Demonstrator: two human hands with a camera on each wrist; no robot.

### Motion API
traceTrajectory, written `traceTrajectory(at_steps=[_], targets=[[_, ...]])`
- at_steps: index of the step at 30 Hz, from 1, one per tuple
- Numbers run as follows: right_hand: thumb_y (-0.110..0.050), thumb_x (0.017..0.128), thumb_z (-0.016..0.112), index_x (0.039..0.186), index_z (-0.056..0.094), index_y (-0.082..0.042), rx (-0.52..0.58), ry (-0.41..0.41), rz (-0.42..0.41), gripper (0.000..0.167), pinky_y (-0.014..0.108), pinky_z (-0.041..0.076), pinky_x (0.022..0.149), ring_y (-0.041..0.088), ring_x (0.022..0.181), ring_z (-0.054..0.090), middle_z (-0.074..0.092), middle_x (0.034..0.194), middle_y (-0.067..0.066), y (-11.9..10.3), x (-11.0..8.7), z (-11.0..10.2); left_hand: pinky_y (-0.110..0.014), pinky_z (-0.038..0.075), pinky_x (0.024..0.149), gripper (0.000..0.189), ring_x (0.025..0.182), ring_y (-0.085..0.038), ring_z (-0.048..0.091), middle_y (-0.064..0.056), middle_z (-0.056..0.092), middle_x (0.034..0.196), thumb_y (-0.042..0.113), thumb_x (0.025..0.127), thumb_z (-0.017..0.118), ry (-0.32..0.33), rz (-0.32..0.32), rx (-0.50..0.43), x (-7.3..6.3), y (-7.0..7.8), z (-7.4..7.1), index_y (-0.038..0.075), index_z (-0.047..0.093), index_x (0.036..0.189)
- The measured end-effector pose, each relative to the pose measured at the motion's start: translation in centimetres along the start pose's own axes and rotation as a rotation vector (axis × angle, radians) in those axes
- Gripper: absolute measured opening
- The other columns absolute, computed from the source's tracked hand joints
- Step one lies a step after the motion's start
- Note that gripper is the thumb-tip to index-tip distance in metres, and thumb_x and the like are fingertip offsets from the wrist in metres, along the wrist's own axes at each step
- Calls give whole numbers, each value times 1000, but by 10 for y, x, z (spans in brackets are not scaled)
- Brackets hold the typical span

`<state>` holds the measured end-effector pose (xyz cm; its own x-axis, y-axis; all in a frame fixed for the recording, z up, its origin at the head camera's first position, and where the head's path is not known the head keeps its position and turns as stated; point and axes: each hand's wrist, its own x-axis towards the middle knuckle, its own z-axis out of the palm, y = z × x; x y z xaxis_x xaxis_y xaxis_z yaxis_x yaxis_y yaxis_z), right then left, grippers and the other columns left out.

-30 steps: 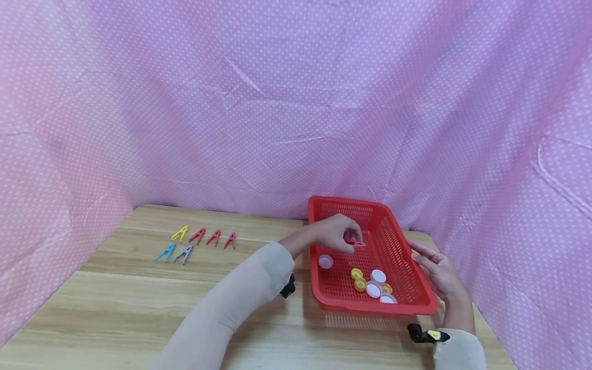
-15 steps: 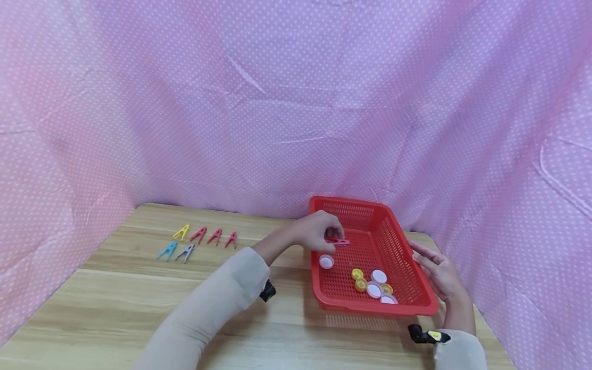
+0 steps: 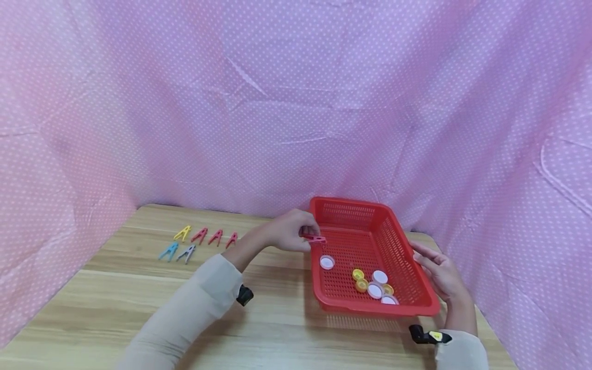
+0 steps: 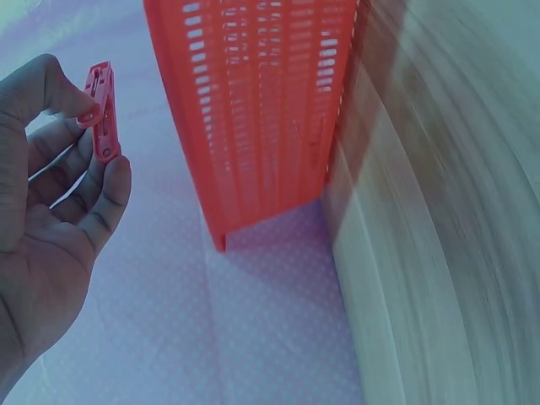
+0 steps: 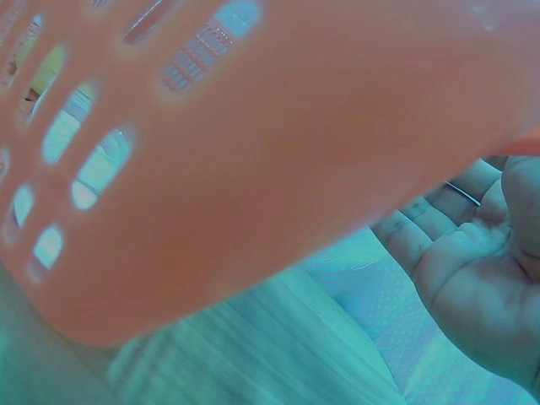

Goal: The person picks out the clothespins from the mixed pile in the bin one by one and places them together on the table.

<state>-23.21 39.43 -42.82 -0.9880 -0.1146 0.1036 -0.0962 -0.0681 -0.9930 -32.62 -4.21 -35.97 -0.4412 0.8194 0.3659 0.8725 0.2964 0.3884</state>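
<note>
My left hand [image 3: 291, 231] pinches a red clothespin [image 3: 315, 239] between thumb and fingers, over the left rim of the red plastic basket [image 3: 393, 246]. In the left wrist view the clothespin [image 4: 103, 114] stands out from the fingertips, beside the basket's slotted wall [image 4: 253, 110]. My right hand [image 3: 439, 272] holds the basket's right rim. In the right wrist view its palm [image 5: 481, 270] shows below the rim, with the fingers partly behind the basket. Inside the basket lie a white cap [image 3: 327, 262] at the left and several white and yellow caps [image 3: 374, 290] near the front.
On the wooden table [image 3: 115, 298], left of the basket, lie a yellow clothespin [image 3: 182, 233], three red clothespins [image 3: 215, 237], a blue one [image 3: 168, 252] and a grey one [image 3: 187, 253]. A pink dotted cloth [image 3: 296, 103] hangs behind and at the sides.
My left hand has moved left with the red clothespin, from over the basket's middle to its left rim. The right hand stays at the right rim.
</note>
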Motion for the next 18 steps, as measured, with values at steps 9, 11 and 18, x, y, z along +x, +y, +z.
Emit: traceTrajectory(at_steps=[9,11,18], targets=[[-3,106,53,144,59,-9,0,0,3,39,34,60,80,18,100,74,74,118,-1,1,1,0,-26,49,64,25,74,-10,56,8,62,83,15,72,72,35,-45,-2,-34,-9,-10,14,76,97],[-4,106,53,144,60,-9,2,5,4,39,34,60,79,17,99,74,74,116,-1,1,0,0,-26,49,65,24,74,-11,56,7,62,82,14,73,73,41,-48,5,-41,-11,-12,14,75,97],[-4,106,54,144,59,-8,-4,-1,-3,39,33,60,79,17,98,74,75,114,-1,0,1,0,-28,52,71,24,80,-10,58,9,64,89,13,76,73,29,-136,-9,-72,-16,-18,15,74,99]])
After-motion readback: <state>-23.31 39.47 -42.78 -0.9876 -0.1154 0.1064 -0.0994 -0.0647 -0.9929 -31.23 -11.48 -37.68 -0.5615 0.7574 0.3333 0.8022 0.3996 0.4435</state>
